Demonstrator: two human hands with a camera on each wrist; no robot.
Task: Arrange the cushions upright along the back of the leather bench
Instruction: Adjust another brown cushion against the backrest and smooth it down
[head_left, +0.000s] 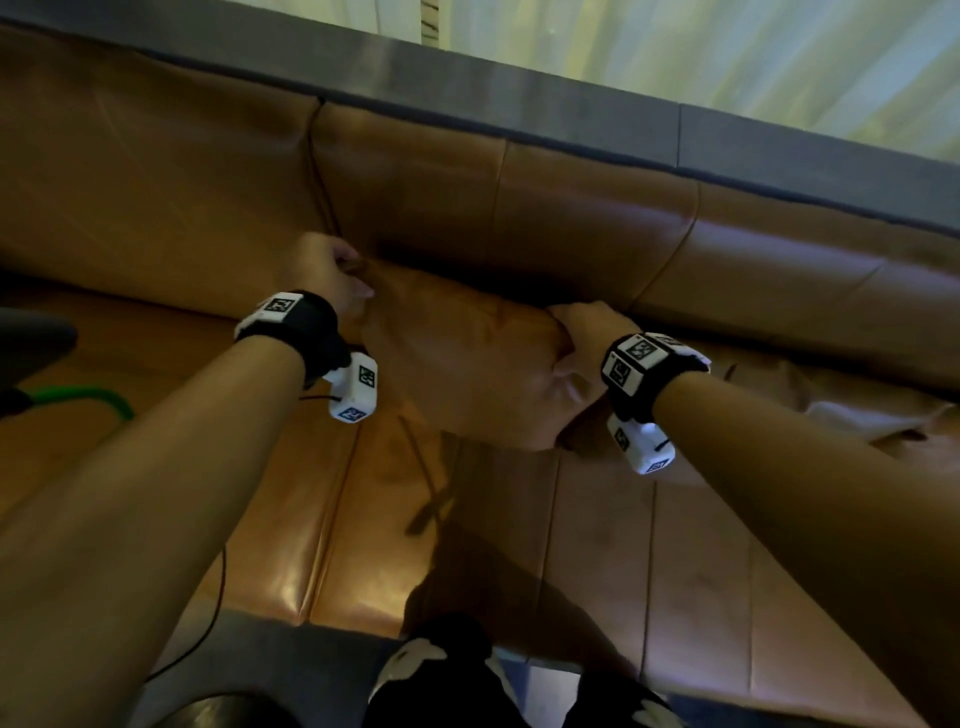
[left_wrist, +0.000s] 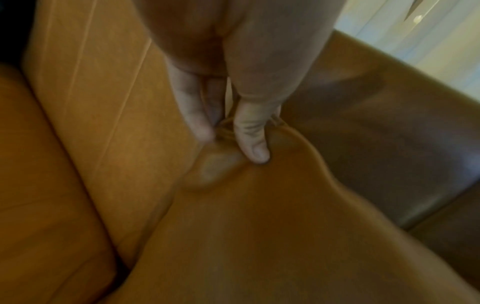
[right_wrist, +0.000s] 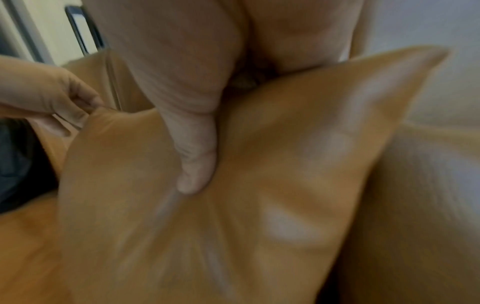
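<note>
The cushion (head_left: 467, 358) sits on the worktop (head_left: 649, 561) ahead of you, its far edge against the backrest (head_left: 571, 218). Your left hand (head_left: 324, 273) pinches its far-left corner, your right hand (head_left: 584, 332) its right edge. Another cushion (head_left: 852, 410) lies to the right.

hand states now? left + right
Left hand: closed, pinching the top left corner of the tan cushion.
Right hand: closed, gripping the cushion's top right edge, thumb pressed into it.

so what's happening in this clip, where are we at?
A person is holding one tan cushion with both hands over the leather bench. The left hand pinches its top left corner, and the right hand grips the top right edge, thumb pressed into the front face. The cushion is tilted, close to the backrest, not yet set upright against it.
</note>
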